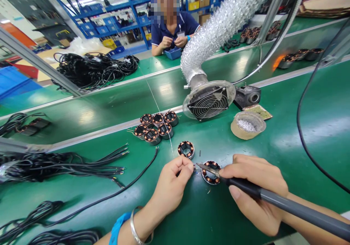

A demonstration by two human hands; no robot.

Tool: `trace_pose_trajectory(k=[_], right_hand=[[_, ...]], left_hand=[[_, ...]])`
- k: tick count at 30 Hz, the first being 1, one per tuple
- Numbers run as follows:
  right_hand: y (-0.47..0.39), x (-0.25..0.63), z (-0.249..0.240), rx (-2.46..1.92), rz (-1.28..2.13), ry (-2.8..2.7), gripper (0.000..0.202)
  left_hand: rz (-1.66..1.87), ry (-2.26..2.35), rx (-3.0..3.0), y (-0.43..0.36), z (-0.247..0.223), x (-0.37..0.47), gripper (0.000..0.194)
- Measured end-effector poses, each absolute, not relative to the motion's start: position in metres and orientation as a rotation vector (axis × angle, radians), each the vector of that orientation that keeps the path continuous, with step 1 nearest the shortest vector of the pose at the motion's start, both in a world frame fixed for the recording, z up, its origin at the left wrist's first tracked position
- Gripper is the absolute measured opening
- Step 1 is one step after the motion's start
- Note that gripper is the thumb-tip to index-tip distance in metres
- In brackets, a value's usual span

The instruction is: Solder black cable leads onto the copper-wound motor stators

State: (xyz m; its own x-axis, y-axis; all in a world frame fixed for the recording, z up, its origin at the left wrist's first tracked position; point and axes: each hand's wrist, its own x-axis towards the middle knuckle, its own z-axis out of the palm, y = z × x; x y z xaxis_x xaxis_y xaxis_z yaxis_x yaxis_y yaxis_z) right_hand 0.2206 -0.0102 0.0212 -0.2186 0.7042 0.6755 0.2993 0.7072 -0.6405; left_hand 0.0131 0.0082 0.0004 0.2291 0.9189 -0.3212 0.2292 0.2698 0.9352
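Observation:
My right hand (258, 192) is closed around a soldering iron (298, 205). Its tip reaches left, over the rim of a copper-wound motor stator (211, 172) that lies on the green bench. My left hand (175, 181), a bracelet and blue band at its wrist, pinches a thin solder wire (170, 139) that runs down to it from above. Fine wire ends show just beyond the fingertips, close to the iron's tip; whether they touch is too small to tell. A second stator (186, 149) sits just behind my left hand.
Several stators (152, 137) stand grouped further back. Black cables (90, 164) lie at left. A fume extractor fan (209, 104) with a silver duct (216, 30) stands behind, beside a round tub (247, 125) of metal bits. A co-worker (172, 30) sits across the bench.

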Motion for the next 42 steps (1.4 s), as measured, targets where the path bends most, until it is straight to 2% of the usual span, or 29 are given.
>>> trace_pose_trajectory(k=[9, 14, 22, 30, 35, 42], right_hand=[[-0.002, 0.216, 0.022, -0.817, 0.486, -1.835, 0.036], [0.004, 0.195, 0.011, -0.731, 0.596, -1.914, 0.025], [0.004, 0.194, 0.015, -0.715, 0.584, -1.922, 0.026], [0.011, 0.204, 0.014, -0.722, 0.412, -1.935, 0.028], [0.004, 0.224, 0.023, -0.86, 0.501, -1.861, 0.038], [-0.006, 0.238, 0.027, -0.881, 0.634, -1.784, 0.025]], left_hand=[[0.718, 1.266, 1.327, -0.003, 0.01, 0.011, 0.026], [0.671, 1.212, 1.439, -0.01, 0.013, 0.013, 0.028], [0.564, 1.199, 1.573, -0.01, 0.017, 0.01, 0.024], [0.706, 1.194, 1.249, 0.001, 0.009, 0.014, 0.023], [0.757, 1.262, 1.136, 0.004, 0.003, 0.018, 0.023], [0.743, 1.269, 1.11, 0.003, 0.002, 0.018, 0.024]])
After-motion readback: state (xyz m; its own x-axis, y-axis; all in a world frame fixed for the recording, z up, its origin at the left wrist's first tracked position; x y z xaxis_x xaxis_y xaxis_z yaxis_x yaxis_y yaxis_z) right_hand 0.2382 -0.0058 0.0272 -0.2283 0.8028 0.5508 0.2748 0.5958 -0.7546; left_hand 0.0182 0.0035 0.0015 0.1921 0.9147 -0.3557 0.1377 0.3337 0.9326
